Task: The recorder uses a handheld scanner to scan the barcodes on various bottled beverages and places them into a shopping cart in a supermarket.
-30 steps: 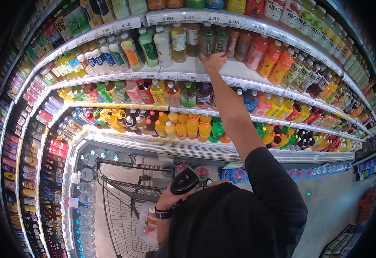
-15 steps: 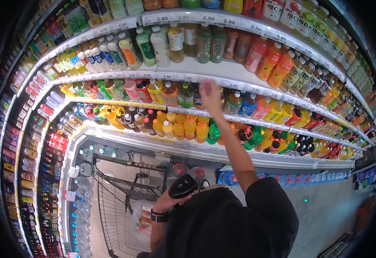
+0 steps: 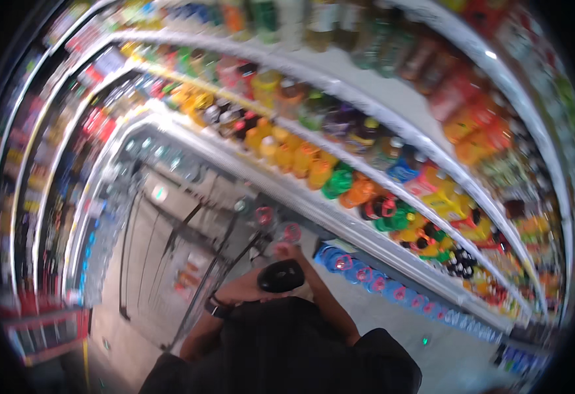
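Observation:
My left hand, with a dark band at its wrist, is closed around a black rounded handheld device in front of my body. The part in my palm is hidden. My right hand is close beside the device's far edge. It is blurred, and its fingers do not show clearly enough to tell their shape or whether they hold anything. At my left stands a wire shopping cart with a clear plastic bag of orange-brown items in it.
Refrigerated shelves packed with colourful bottles curve around from left to right. Orange juice bottles line a lower shelf. Large water bottles in blue packs stand on the floor at the right. A red-framed stand is at lower left.
My right hand has come down from the bottle shelf to beside the device. The view has turned and tilted, so the shelves now slope down to the right. My left hand keeps its hold.

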`<state>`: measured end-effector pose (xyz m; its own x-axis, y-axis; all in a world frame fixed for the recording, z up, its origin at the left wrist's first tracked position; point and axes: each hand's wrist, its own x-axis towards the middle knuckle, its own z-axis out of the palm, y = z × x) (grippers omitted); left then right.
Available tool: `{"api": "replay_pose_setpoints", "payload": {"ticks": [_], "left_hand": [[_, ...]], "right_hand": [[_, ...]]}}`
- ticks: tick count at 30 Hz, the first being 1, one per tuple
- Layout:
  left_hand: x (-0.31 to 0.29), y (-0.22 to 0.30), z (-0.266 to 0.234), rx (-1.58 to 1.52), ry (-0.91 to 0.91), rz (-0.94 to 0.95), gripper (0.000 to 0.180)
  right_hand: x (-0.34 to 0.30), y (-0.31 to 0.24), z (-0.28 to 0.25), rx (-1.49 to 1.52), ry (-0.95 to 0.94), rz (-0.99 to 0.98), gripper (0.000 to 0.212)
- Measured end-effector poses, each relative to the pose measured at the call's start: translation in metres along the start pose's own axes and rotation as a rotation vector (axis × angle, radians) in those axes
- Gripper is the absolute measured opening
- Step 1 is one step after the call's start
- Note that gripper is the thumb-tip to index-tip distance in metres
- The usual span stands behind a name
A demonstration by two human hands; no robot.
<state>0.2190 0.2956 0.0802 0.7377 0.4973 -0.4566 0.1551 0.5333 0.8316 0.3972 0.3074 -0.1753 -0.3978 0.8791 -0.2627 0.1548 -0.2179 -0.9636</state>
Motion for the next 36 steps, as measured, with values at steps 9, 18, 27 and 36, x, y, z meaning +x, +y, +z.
{"api": "replay_pose_setpoints", "payload": {"ticks": [9, 18, 27, 36], "left_hand": [[-0.065, -0.039, 0.013, -0.086, 0.285, 0.061, 0.033], [-0.203, -0.137, 0.001, -0.188, 0.429, 0.213, 0.031], [-0.334, -0.254, 0.003, -0.380, 0.789, 0.247, 0.047], [-0.399, -0.339, 0.035, -0.959, 1.024, 0.180, 0.028]], "right_hand": [[0.010, -0.014, 0.006, -0.101, -0.438, 0.082, 0.024], [0.018, -0.114, 0.158, -0.072, -1.058, 0.233, 0.031], [0.098, 0.007, 0.399, -0.369, -0.741, 0.064, 0.029], [0.126, 0.123, 0.508, -1.161, -0.576, 0.250, 0.046]]}}
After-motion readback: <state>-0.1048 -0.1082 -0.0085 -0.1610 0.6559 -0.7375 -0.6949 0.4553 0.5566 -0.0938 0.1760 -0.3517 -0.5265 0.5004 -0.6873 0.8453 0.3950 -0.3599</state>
